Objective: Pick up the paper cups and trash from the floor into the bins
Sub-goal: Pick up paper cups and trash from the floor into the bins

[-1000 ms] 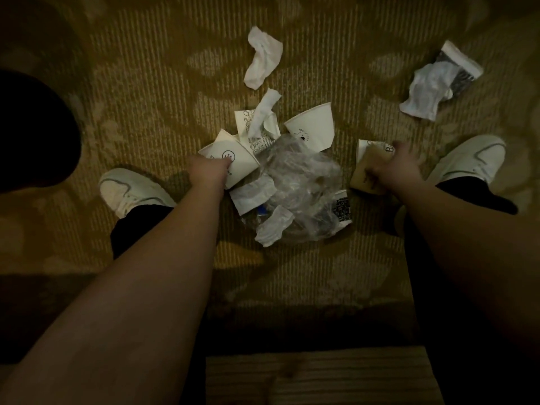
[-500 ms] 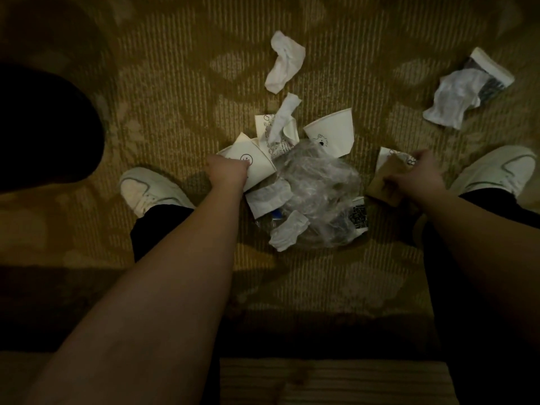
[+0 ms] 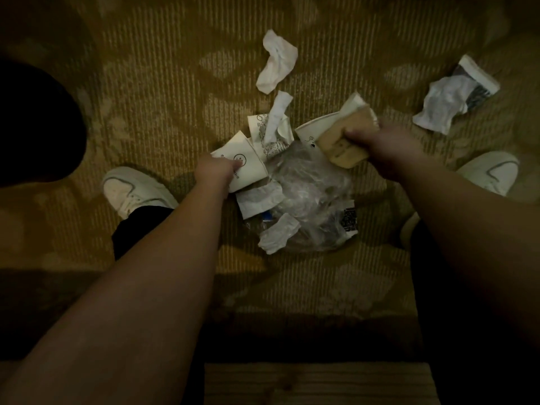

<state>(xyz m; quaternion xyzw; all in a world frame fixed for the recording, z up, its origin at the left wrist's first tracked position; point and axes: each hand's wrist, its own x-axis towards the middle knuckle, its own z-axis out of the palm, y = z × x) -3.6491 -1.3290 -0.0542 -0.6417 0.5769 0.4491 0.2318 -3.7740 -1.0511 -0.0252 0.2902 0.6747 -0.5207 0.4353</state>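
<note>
While the left hand (image 3: 217,171) grips a white paper cup with a smiley print (image 3: 248,168) that lies on its side on the carpet (image 3: 146,97), its fingers curled over the cup's wall, the right hand (image 3: 380,146) holds a brown cup (image 3: 343,141) raised above the pile, thumb and fingers clamped round it, with a white cup (image 3: 355,105) showing just behind the brown one. Beneath the right hand lies another white cup (image 3: 314,133), touching a crumpled clear plastic bag (image 3: 312,200) in the middle of the heap. A flattened printed cup (image 3: 263,135) with a twisted tissue (image 3: 277,115) across it sits just beyond the left hand. Two more white paper scraps (image 3: 257,200) (image 3: 279,233) rest against the near side of the bag. Farther off, a crumpled tissue (image 3: 276,62) lies alone on the carpet, and well apart at the far right sits a crushed cup with a tissue over it (image 3: 450,103). White shoes (image 3: 134,190) (image 3: 491,171) stand on either side of the pile. A large dark shape (image 3: 35,127) fills the left edge.
</note>
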